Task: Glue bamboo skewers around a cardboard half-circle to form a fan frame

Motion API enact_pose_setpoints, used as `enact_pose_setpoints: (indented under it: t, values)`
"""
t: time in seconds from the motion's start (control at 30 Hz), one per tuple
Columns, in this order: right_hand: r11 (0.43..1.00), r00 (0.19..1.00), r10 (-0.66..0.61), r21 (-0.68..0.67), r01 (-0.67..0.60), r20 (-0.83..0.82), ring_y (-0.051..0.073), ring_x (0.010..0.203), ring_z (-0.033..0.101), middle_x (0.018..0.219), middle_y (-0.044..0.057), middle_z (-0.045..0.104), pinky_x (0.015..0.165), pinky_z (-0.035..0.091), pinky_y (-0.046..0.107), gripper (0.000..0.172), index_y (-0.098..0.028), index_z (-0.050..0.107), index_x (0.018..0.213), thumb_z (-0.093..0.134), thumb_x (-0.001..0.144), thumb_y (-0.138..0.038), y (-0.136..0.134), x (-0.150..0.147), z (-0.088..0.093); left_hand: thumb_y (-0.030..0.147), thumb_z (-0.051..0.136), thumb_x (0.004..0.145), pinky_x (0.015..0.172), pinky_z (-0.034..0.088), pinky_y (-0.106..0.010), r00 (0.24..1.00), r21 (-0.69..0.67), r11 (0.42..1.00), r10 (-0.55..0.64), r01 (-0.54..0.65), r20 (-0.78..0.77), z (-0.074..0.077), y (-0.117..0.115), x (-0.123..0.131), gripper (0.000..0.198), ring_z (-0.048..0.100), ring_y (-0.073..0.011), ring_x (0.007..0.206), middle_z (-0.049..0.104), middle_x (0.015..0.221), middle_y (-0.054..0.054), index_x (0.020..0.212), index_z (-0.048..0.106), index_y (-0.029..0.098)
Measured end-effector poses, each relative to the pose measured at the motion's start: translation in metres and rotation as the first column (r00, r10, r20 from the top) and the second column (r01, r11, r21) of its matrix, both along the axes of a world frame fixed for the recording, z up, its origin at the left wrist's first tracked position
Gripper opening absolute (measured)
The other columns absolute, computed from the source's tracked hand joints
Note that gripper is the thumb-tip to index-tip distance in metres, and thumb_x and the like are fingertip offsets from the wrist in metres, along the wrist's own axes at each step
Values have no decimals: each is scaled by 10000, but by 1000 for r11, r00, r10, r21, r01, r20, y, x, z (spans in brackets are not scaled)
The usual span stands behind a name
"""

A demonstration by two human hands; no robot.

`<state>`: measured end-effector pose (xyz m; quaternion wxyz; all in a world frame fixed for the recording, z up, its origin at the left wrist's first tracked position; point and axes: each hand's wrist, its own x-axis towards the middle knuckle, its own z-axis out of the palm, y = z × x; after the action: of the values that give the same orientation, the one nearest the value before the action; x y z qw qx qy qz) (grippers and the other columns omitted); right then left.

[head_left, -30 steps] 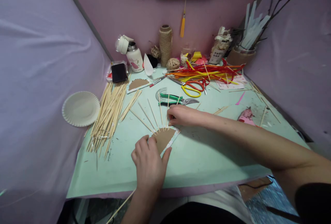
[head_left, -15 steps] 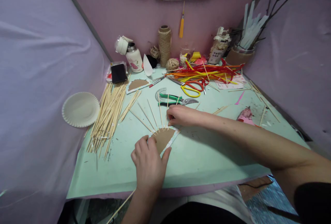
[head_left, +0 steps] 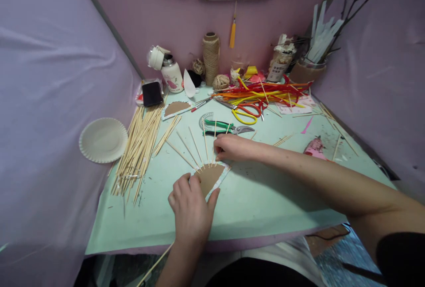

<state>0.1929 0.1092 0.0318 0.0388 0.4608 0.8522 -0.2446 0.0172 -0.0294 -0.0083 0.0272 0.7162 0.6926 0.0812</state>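
A brown fan-shaped cardboard piece (head_left: 210,175) with a white edge lies on the pale green table (head_left: 265,189). Several thin bamboo sticks (head_left: 191,145) fan out from its upper rim. My left hand (head_left: 191,209) presses its near corner flat, fingers and thumb spread over it. My right hand (head_left: 232,147) reaches across from the right and pinches a stick at the piece's upper right edge, fingers closed.
A loose pile of bamboo sticks (head_left: 139,145) and a paper plate (head_left: 103,139) lie left. Green pliers (head_left: 226,127), yellow scissors (head_left: 247,113), coloured pipe cleaners (head_left: 265,92), twine spools (head_left: 211,57), a bottle (head_left: 171,72) and a pink glue gun (head_left: 315,147) sit beyond.
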Motion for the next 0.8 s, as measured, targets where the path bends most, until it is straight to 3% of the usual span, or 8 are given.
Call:
enact_pose_setpoints:
  t: [0.57,0.8]
  values:
    - [1000,998,-25,-20,24,-53,205,902,618,977,88,672,731,415,247,145,-150,716,892,746,814,-268,0,3,-1,441,635,875,892,420,-477,1000,16,1000,-7,7,12,-2,0,-1,344,498,-318,1110,544,1190,-138,1065,535,173]
    - [999,989,-44,-7,44,-138,222,974,609,1100,98,647,780,422,264,290,-152,693,1014,784,788,-308,2,10,0,456,646,863,896,425,-485,1000,27,1000,-5,4,11,-4,-1,-2,357,506,-323,1111,550,1189,-138,1054,537,175]
